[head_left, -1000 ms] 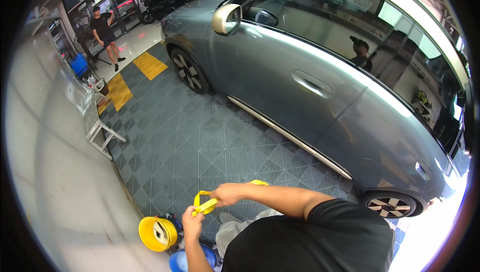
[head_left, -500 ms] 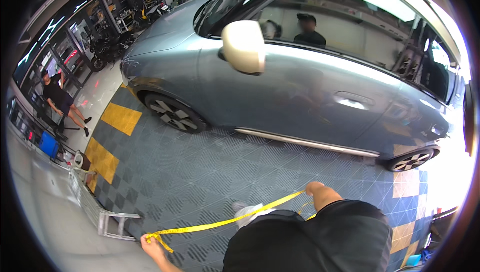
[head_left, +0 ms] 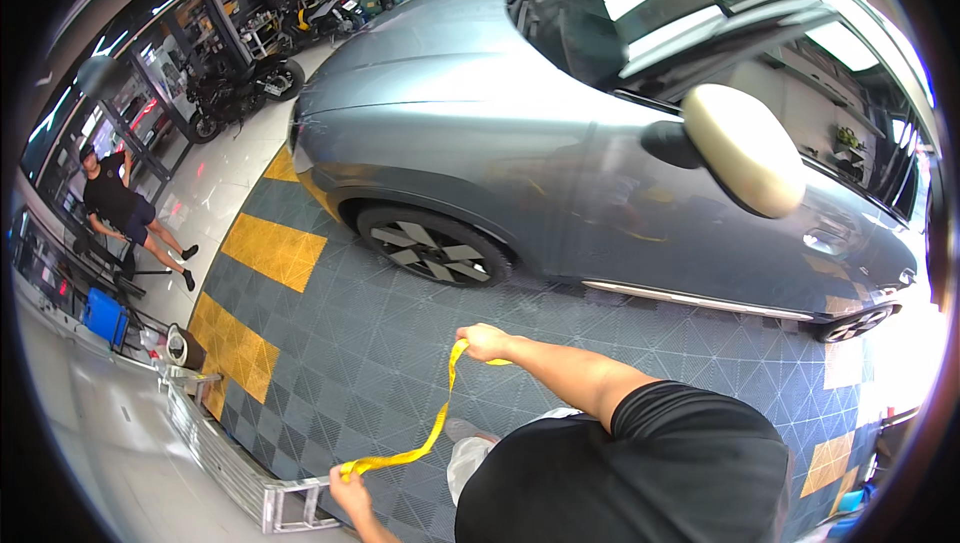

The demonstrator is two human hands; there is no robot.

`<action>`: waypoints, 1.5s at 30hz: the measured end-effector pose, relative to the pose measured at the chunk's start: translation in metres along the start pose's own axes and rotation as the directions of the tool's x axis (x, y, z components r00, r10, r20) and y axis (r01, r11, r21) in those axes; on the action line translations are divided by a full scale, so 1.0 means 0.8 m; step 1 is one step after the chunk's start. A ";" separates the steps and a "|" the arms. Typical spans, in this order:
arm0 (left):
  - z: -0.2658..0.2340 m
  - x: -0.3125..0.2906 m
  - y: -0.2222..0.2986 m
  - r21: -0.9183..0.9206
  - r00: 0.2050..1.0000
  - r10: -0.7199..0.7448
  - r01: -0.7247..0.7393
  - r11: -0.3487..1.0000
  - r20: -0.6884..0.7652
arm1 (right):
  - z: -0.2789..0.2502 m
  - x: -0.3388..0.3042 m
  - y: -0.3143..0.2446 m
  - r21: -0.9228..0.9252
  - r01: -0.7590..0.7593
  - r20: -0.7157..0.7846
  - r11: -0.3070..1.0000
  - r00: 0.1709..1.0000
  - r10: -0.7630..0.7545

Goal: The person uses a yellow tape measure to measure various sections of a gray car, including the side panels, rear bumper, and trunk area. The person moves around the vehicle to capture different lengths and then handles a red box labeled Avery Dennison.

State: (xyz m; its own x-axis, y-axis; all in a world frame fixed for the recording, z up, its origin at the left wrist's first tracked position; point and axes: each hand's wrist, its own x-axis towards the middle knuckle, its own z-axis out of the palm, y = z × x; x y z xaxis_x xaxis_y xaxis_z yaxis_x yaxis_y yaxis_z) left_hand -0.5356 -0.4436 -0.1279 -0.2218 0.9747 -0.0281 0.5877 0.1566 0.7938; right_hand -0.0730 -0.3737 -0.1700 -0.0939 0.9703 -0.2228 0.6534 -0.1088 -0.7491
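Note:
A yellow tape measure [head_left: 437,430], soft and ribbon-like, hangs in a slack curve between my hands. My left hand [head_left: 350,493], low in the picture beside the ladder, is closed on one part of it. Farther up and to the right, my right hand [head_left: 484,342] grips another part, and a short yellow piece sticks out beyond its wrist side. Past my right hand stands a grey-blue car [head_left: 560,193], with its front wheel [head_left: 432,248] nearest to that hand. The car's cream side mirror [head_left: 745,148] juts out toward me.
At the lower left, a metal ladder [head_left: 285,508] lies along a silver surface [head_left: 120,413]. A blue box [head_left: 104,317] and a bucket [head_left: 183,348] are beyond it. Another person [head_left: 115,198] sits at the far left. Motorcycles [head_left: 240,98] stand behind. Yellow tiles [head_left: 272,251] mark the grey floor.
My right hand has moved left and forward, out in front of me, and my left hand slightly up and right. The tape, stretched nearly straight before, now sags. My view has shifted toward the car's front.

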 end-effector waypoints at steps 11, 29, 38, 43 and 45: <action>0.031 0.434 0.126 0.080 0.941 0.154 -0.186 0.979 0.301 | 0.044 0.053 0.134 -0.377 -0.644 0.231 0.665 0.630 0.741; -0.004 1.104 0.187 0.138 0.975 0.095 -0.124 0.983 0.201 | -0.052 1.021 -0.257 -0.077 -0.084 0.118 0.994 0.989 0.092; 0.024 1.511 0.166 0.031 0.917 0.277 -0.298 0.954 0.288 | 0.001 1.206 -0.210 -0.504 -0.330 0.442 0.798 0.695 0.566; 0.048 1.729 0.263 0.137 0.854 0.418 -0.475 0.869 0.309 | -0.027 1.308 -0.207 -0.154 -0.681 0.407 0.716 0.616 0.674; 0.100 1.824 0.280 0.072 0.830 0.432 -0.485 0.872 0.353 | 0.026 1.309 -0.099 0.061 -0.704 0.426 0.707 0.659 0.620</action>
State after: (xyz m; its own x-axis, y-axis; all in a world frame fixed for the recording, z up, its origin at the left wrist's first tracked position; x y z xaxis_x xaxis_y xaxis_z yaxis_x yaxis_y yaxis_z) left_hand -0.6651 1.0265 -0.0398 0.3443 0.9329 0.1057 0.6762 -0.3245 0.6615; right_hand -0.2387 0.6468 -0.3575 0.0228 0.4800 -0.8770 0.4826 -0.7735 -0.4108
